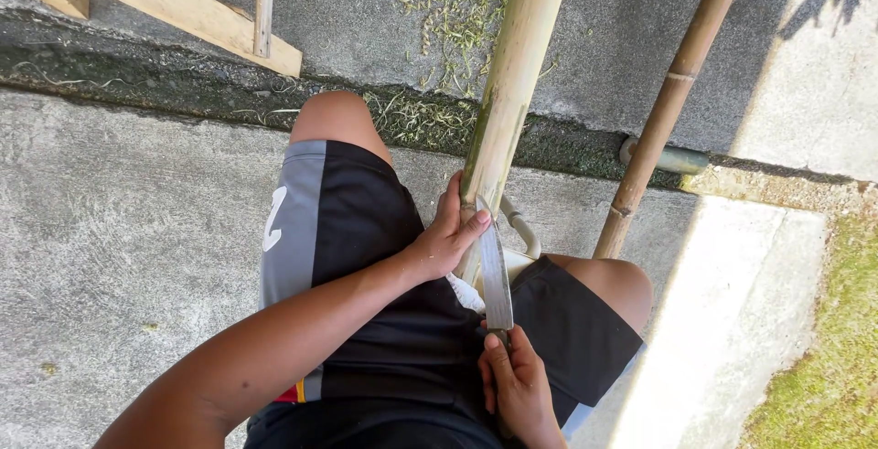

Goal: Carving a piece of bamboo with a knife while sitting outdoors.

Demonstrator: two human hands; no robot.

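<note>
While your left hand (445, 239) wraps its fingers round the bamboo pole (508, 92) between your knees to steady it, your right hand (518, 385) grips the knife (495, 271), blade flat against the near end.

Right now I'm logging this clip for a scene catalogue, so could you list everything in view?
bamboo pole: one, pale green-yellow, centre, running up from the lap
second bamboo pole: one, brown, leaning at right
knife: one, steel blade, against the pale pole's lower end
wooden planks: several, light, upper left
shavings: scattered, green, on the ground at top
pipe: one, grey, behind the brown pole
concrete ground: grey, left
grass: green, lower right
shorts: black and grey
left hand: gripping the pale pole
right hand: holding the knife handle
</note>
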